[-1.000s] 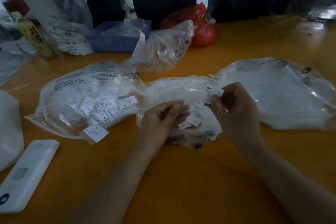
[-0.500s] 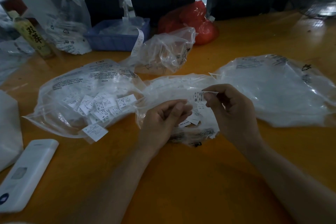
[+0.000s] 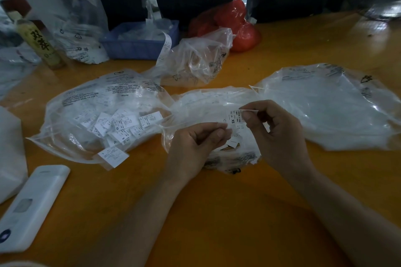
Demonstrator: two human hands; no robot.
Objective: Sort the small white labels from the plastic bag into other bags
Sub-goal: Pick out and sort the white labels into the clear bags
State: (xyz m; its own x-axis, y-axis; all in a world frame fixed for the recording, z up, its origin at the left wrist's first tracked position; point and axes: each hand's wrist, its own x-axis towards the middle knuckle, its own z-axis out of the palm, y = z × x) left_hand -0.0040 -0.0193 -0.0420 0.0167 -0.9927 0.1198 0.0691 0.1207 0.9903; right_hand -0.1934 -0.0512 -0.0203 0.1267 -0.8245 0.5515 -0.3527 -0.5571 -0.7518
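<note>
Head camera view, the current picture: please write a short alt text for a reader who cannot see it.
A person's right hand pinches a small white label marked XS above a crumpled clear plastic bag on an orange table, while the left hand rests curled at the bag. To the left lies another clear bag of labels; to the right a flatter bag.

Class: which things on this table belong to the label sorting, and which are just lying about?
In the job: XS label pinched by right hand; left hand; middle bag; left bag; right bag.

Lying about: bottle; blue tray; red bag; white remote.
</note>
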